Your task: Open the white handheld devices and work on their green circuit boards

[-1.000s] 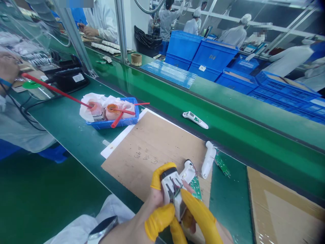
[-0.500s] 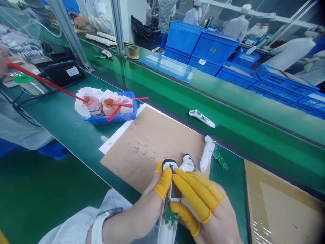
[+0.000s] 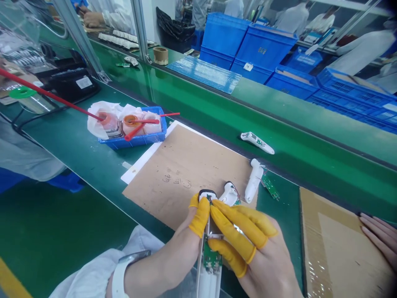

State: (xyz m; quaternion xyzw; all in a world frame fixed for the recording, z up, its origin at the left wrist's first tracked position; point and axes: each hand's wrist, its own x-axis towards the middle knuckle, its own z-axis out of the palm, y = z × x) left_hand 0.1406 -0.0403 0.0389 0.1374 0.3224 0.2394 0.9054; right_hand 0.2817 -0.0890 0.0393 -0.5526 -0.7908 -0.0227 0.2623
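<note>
Both hands wear yellow finger cots and hold a white thermometer housing [image 3: 208,273] with a green circuit board inside, at the bottom centre. My left hand [image 3: 182,244] grips its left side, thumb pressed near the black-rimmed head. My right hand [image 3: 248,252] lays its fingers across the housing from the right, pinching it. Just beyond lie another white housing half [image 3: 228,193] with wires and a white handle shell [image 3: 253,181] beside a small green board [image 3: 270,187], all at the edge of a brown cardboard sheet [image 3: 189,165].
A finished white thermometer [image 3: 257,142] lies on the green conveyor belt. A blue tray [image 3: 136,138] with tape rolls and red sticks sits at the left. Blue crates stack at the back. A second cardboard sheet [image 3: 338,248] lies at right, another person's fingers [image 3: 380,234] on it.
My hands turned the housing lengthwise and pressed fingers onto it. The thermometer on the belt drifted right. Another person's fingers appeared on the right cardboard.
</note>
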